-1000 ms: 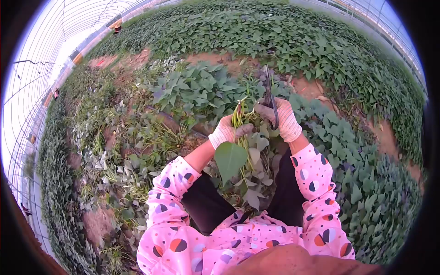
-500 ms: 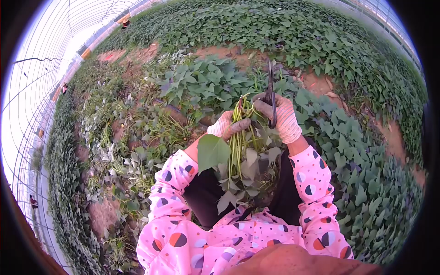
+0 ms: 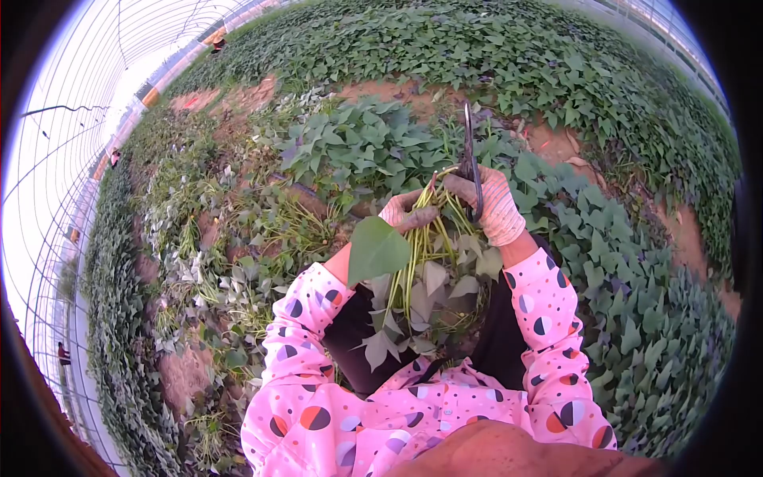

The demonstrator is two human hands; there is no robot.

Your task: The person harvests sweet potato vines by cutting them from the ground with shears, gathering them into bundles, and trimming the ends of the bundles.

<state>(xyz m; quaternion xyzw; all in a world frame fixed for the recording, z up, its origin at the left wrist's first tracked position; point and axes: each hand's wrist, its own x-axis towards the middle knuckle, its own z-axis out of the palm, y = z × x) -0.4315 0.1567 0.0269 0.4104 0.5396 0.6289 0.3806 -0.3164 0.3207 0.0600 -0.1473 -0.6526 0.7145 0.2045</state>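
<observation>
My left hand (image 3: 412,213), in a striped glove with soiled fingertips, is closed round a bunch of leafy green stems (image 3: 421,258). The leaves hang below my fist, and one broad green leaf (image 3: 378,251) sticks out on the left. My right hand (image 3: 494,205), gloved the same way, is beside the top of the bunch with its fingers bent against the stem ends. A pair of dark scissors (image 3: 469,151), seen nearly edge-on, stands upright in this hand. Whether the right fingertips also pinch a stem is hard to make out.
Dense leafy vines (image 3: 636,318) cover the ground on the right and at the back. Cut stems and wilted leaves (image 3: 207,270) lie over soil on the left. A greenhouse frame (image 3: 48,175) curves along the left edge. Other people (image 3: 63,354) are far off on that side.
My left hand has shifted slightly right, and the bunch tilts more, its lower stems swinging left. The broad leaf has moved up and right. My right hand with the scissors has barely moved.
</observation>
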